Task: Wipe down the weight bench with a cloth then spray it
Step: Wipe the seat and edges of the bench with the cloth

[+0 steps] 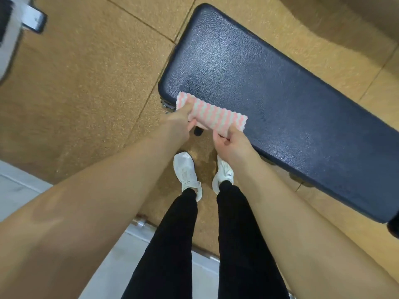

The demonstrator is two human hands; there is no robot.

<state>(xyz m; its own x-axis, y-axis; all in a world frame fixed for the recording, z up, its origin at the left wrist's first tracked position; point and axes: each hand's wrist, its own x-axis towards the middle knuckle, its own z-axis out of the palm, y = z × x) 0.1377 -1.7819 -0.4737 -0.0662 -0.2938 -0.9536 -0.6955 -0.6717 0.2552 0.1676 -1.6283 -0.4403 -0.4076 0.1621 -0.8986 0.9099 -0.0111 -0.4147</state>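
A dark blue padded weight bench (280, 100) runs from the upper middle down to the right edge of the head view. A pink and white wavy-striped cloth (216, 114) lies folded over the bench's near left edge. My left hand (179, 124) pinches the cloth's left end. At the cloth's right end, my right hand (232, 143) grips its lower edge. Both hands hold the cloth stretched along the bench edge. No spray bottle is in view.
The floor is tan speckled rubber tile (86, 93). My feet in white shoes (187, 173) stand close to the bench side. A white and black piece of equipment (15, 29) sits at the top left. A pale floor strip (26, 186) lies at the lower left.
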